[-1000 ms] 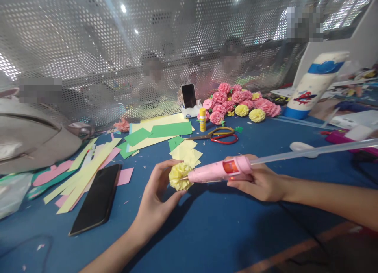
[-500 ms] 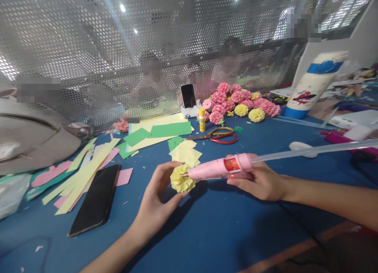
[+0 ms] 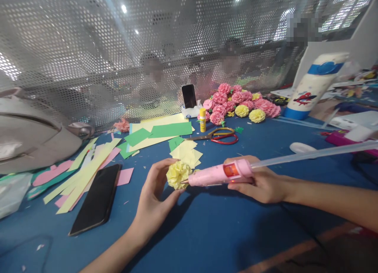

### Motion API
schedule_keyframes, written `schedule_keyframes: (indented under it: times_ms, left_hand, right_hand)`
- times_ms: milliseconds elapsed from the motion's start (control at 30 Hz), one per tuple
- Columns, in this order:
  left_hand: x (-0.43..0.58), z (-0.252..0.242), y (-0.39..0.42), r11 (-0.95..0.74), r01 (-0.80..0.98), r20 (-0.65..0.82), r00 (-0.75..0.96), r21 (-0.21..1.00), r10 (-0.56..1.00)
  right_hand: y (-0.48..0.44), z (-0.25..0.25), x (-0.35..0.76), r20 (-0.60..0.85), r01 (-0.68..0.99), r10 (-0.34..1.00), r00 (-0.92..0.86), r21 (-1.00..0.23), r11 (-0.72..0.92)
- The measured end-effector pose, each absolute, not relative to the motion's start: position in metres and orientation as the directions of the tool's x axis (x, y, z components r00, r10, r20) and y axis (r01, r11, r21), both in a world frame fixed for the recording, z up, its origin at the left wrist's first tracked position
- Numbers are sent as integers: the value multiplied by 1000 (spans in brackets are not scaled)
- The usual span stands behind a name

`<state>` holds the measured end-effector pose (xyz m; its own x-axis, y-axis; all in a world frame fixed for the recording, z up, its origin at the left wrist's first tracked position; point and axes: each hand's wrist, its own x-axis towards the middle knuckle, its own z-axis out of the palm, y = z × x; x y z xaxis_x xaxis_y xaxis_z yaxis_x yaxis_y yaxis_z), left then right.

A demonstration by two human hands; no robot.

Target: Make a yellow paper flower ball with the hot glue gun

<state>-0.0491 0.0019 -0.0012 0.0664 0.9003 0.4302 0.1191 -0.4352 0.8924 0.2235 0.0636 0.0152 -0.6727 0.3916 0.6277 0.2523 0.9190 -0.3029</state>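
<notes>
A yellow paper flower (image 3: 178, 174) is pinched between the thumb and fingers of my left hand (image 3: 153, 198), above the blue table. My right hand (image 3: 261, 182) is wrapped round a pink glue gun (image 3: 218, 172), whose metal tip points left and meets the lower right side of the flower. From the back of the gun a long clear glue stick (image 3: 313, 154) runs out to the right. Just behind the flower lie pale yellow paper pieces (image 3: 187, 152).
Scissors (image 3: 215, 135), a glue stick tube (image 3: 202, 120) and a pile of pink and yellow flowers (image 3: 233, 102) stand farther back. A black phone (image 3: 96, 200) and paper strips (image 3: 85, 172) lie left; a bottle (image 3: 314, 86) stands right. People show behind the perforated screen (image 3: 118, 60).
My left hand has shifted slightly left and up, and the yellow flower has turned. The glue gun's tip now sits at the flower's lower right instead of across its upper middle.
</notes>
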Motion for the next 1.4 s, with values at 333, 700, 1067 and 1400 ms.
schedule_keyframes:
  times_ms: [333, 700, 1067, 1400]
  left_hand:
    - [-52, 0, 3, -496, 188, 512, -41, 847, 858]
    - [-54, 3, 2, -460, 168, 475, -60, 872, 878]
    - [-55, 4, 2, -391, 180, 424, -209, 903, 881]
    - [-59, 1, 4, -407, 224, 457, -265, 885, 849]
  right_hand:
    - [72, 19, 221, 662, 219, 377, -648, -312, 924]
    - [79, 14, 225, 602, 311, 499, -623, -395, 864]
    - [87, 21, 218, 441, 366, 756, -484, -683, 632]
    - [124, 27, 223, -63, 253, 824, -563, -962, 100]
